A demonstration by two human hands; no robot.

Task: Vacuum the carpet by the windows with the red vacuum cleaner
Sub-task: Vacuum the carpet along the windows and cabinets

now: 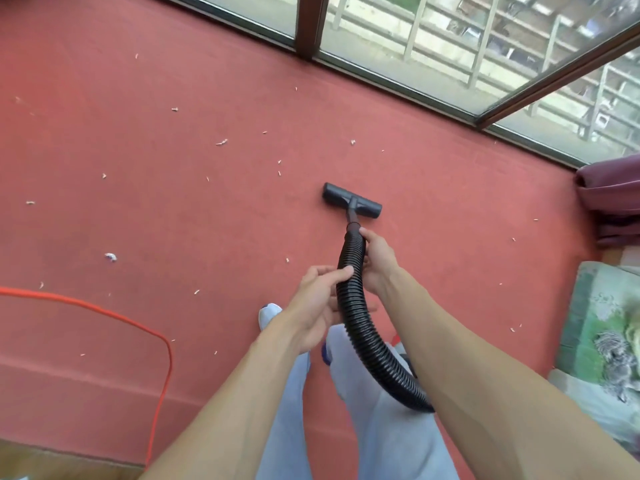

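Right hand point(377, 261): grips hose point(356, 317) near nozzle point(352, 199).
Left hand point(317, 299): pinches hose lower down.
Risk: cord point(170, 358) near feet may trip; far scraps point(221, 142) may be missed.

The black hose point(350, 303) vanishes behind the right forearm point(485, 372). The orange cord point(170, 358) runs off the left edge.

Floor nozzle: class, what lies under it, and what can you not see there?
The floor nozzle rests on the red carpet, with pale scraps scattered around it. Any scraps directly beneath are hidden by its black body.
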